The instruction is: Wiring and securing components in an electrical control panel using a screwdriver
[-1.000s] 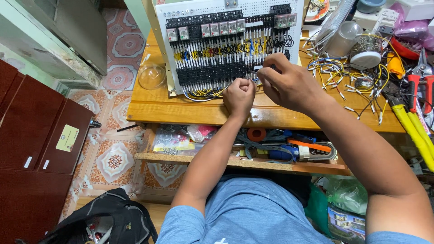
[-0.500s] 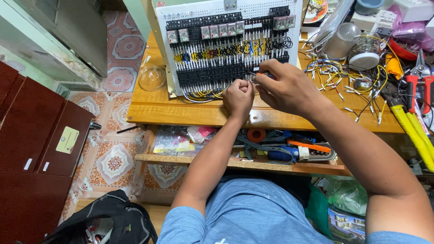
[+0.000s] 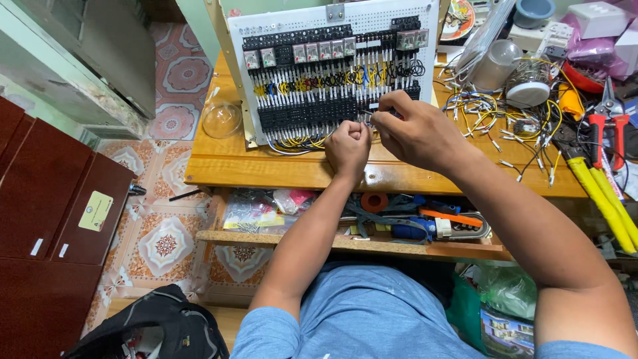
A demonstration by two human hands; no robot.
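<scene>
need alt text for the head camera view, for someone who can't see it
Seen from above, a person's left hand and right hand meet at the lower edge of a white wiring panel packed with black terminal blocks and yellow wires, propped on a wooden bench. Loose wire offcuts and red-handled cutters lie to the right.

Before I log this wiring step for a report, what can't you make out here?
- Head view: what the right hand pinches, hidden by its fingers.
- Whether the left hand holds a wire; the fist covers it.
- Which terminal on the panel is being worked: too small, hands block it.
</scene>
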